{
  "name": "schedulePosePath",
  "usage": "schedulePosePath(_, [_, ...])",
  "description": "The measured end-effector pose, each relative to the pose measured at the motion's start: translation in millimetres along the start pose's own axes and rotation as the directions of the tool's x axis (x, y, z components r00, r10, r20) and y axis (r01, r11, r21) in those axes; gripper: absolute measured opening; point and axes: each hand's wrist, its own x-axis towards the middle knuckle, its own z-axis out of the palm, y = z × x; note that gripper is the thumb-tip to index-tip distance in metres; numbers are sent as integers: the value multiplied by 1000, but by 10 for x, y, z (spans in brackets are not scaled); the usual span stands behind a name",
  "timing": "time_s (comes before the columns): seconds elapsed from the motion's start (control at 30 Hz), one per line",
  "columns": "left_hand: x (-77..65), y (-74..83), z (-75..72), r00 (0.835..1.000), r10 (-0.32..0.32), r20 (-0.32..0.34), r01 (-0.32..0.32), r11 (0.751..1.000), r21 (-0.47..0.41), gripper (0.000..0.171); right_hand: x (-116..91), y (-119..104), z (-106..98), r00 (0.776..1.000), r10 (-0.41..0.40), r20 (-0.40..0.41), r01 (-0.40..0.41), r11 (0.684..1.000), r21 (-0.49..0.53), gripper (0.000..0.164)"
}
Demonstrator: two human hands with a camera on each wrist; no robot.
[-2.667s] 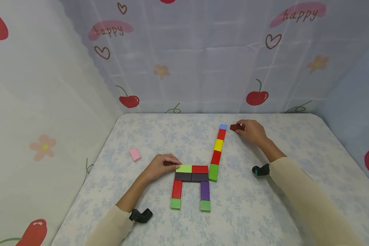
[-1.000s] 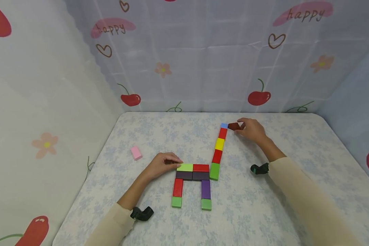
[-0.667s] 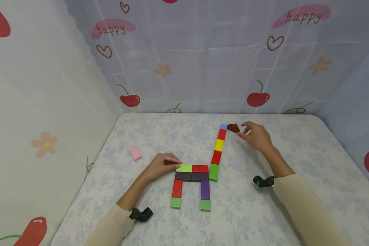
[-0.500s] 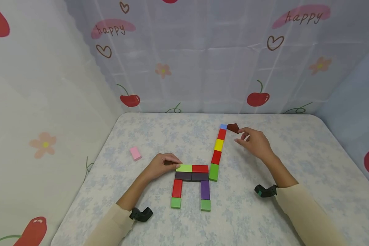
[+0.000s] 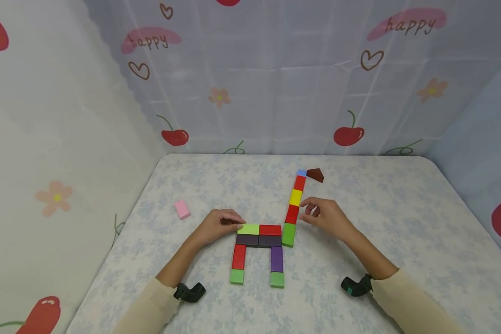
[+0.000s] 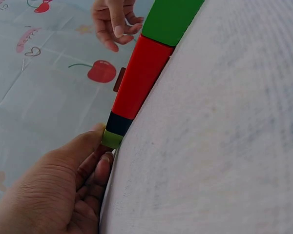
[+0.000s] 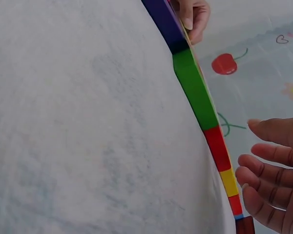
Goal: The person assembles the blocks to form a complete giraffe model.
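In the head view my left hand [image 5: 218, 227] pinches the outer corner of a lime-green block [image 5: 249, 229]. Its thumb and fingertips meet that block in the left wrist view. Beside it lies a red block [image 5: 270, 230], above two dark blocks [image 5: 247, 240]. My right hand [image 5: 326, 217] holds nothing, its fingers loosely bent, just right of a slanting row. That row runs from a green block [image 5: 289, 234] through red [image 5: 292, 214], yellow [image 5: 295, 197] and red again to a light-blue block [image 5: 302, 172]. A dark brown angular block [image 5: 315, 175] touches the row's far end.
Below the dark blocks, a red block [image 5: 239, 256] and a purple block [image 5: 277, 259] extend toward me, each ending in a green block [image 5: 277, 279]. A pink block [image 5: 182, 209] lies apart at the left. A printed curtain [image 5: 275, 93] stands behind the patterned tabletop [image 5: 338, 306].
My right hand brought the brown block against the light-blue one, let go, then moved toward me and left beside the row. My left hand stays at the lime-green block.
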Motion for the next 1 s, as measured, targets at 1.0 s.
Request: schedulePosePath(1.0, [9, 62, -75, 999, 5, -39, -8, 997, -79, 18, 0, 80, 218, 988, -72, 136, 49, 985, 165, 28])
